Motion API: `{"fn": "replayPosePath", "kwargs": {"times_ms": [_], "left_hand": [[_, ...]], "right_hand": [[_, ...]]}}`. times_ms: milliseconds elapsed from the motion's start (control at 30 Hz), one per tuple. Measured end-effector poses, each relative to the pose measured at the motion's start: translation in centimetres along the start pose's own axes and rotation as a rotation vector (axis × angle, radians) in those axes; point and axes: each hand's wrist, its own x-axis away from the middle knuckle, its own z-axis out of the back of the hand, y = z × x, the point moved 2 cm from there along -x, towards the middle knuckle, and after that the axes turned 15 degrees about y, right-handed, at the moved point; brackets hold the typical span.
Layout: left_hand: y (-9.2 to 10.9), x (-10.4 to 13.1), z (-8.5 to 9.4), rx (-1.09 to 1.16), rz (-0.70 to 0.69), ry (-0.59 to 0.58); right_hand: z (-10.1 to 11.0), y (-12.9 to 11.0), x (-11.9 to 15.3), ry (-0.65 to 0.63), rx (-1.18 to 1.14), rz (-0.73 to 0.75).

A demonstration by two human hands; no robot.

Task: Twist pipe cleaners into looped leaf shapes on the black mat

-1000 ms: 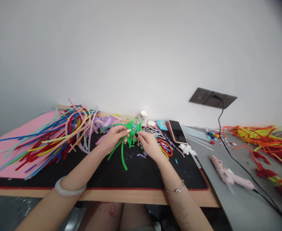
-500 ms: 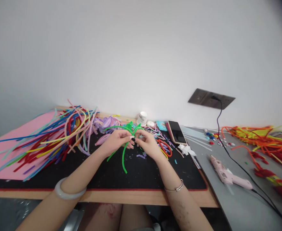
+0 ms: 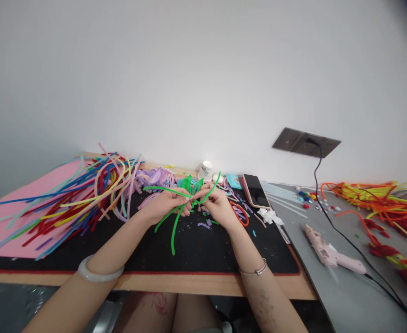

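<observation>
Several green pipe cleaners [image 3: 174, 231], joined near the middle with looped, leaf-like shapes at the top, are held above the black mat [image 3: 147, 259]. My left hand [image 3: 166, 203] is closed on them from the left, thumb and fingers pinched at the joint. From the right, my right hand [image 3: 214, 201] pinches the same green piece, with one strand rising over its fingers. The fingertips of both hands nearly meet. Long green ends stick out left, down and up to the right. The exact joint is partly hidden by the fingers.
Colourful pipe cleaners [image 3: 85, 199] lie on pink sheets [image 3: 2, 231] at the left. Behind my hands stands a paper cup [image 3: 206, 170]. A phone [image 3: 255, 190], a corded pink glue gun [image 3: 331, 254] and orange and yellow pipe cleaners [image 3: 373, 199] lie to the right.
One green strand now points up to the right over my right hand. The lower strand hangs slightly further left, and my right fingers have shifted on the piece.
</observation>
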Motion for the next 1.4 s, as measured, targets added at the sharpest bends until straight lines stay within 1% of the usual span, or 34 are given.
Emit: {"fn": "replayPosePath", "kwargs": {"times_ms": [133,300,367,433,567,667,800,867,933,967,1033,1200,1300,1400], "left_hand": [[0.1,-0.1,0.1,0.003,-0.041,-0.068],[0.0,-0.3,0.2,-0.052,-0.087,-0.088],[0.1,-0.2,0.1,-0.072,-0.108,-0.099],[0.2,-0.2,0.1,-0.107,-0.133,-0.110],[0.7,-0.1,0.2,-0.214,-0.199,-0.136],[1.5,-0.2,0.3,-0.328,-0.272,-0.135],[3.6,-0.4,0.0,-0.570,-0.438,-0.102],[4.7,-0.5,-0.4,-0.664,-0.516,-0.115],[5.7,-0.6,-0.8,-0.718,-0.553,-0.141],[6.0,-0.7,-1.0,-0.734,-0.547,-0.161],[6.4,-0.9,-1.2,-0.752,-0.488,-0.209],[6.0,-1.5,-1.3,-0.734,-0.330,-0.299],[5.7,-1.6,-1.5,-0.721,-0.294,-0.290],[6.1,-1.5,-1.7,-0.715,-0.348,-0.229]], "right_hand": [[0.0,-0.2,0.0,-0.057,-0.013,0.041],[-0.3,0.2,-0.3,-0.011,0.015,0.066],[-0.3,0.6,-0.3,0.005,0.033,0.035],[-0.4,0.9,-0.3,0.005,0.055,-0.031],[-0.3,0.8,-0.1,-0.070,0.130,-0.099],[-0.1,0.3,0.0,-0.095,0.146,-0.134],[0.2,-0.8,-0.4,-0.146,0.122,-0.164],[0.4,-1.4,-0.8,-0.185,0.131,-0.151],[0.6,-1.9,-1.3,-0.225,0.143,-0.118],[0.8,-2.2,-1.5,-0.249,0.152,-0.098],[1.1,-2.7,-2.0,-0.292,0.189,-0.056],[1.8,-3.4,-3.0,-0.397,0.267,0.016],[1.7,-3.2,-3.2,-0.415,0.308,0.054],[1.8,-2.8,-3.3,-0.403,0.409,0.123]]}}
